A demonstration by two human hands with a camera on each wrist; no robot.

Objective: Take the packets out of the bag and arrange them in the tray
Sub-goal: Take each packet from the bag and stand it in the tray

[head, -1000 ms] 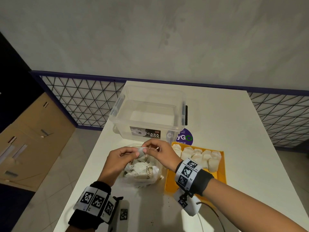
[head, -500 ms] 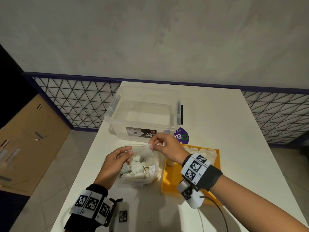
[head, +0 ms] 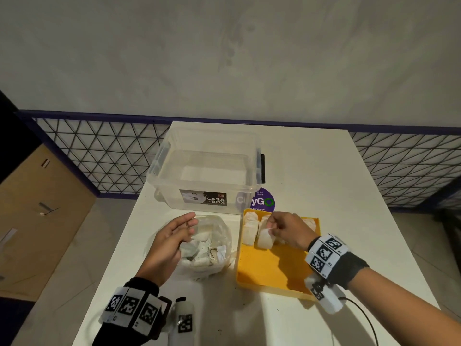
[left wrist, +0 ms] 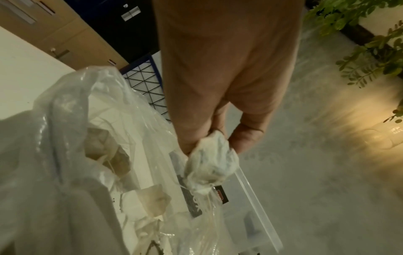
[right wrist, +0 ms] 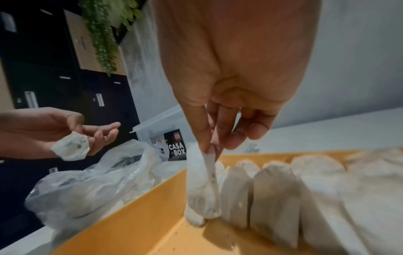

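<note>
A clear plastic bag with several white packets inside lies left of the yellow tray. My left hand hovers over the bag; in the left wrist view its thumb and fingers pinch a crumpled white packet. My right hand is over the tray's far left part and pinches the top of another packet, which stands on the tray floor. It sits beside a row of upright packets along the tray's far side.
A clear lidless storage box labelled CASA BOX stands behind the bag and tray, with a purple sticker on the white table. The table's left edge drops to the floor near the bag. A wire fence runs behind.
My right hand has carried a packet from above the bag rightward and down into the tray. My left hand has stayed over the bag with its fingers spread wider.
</note>
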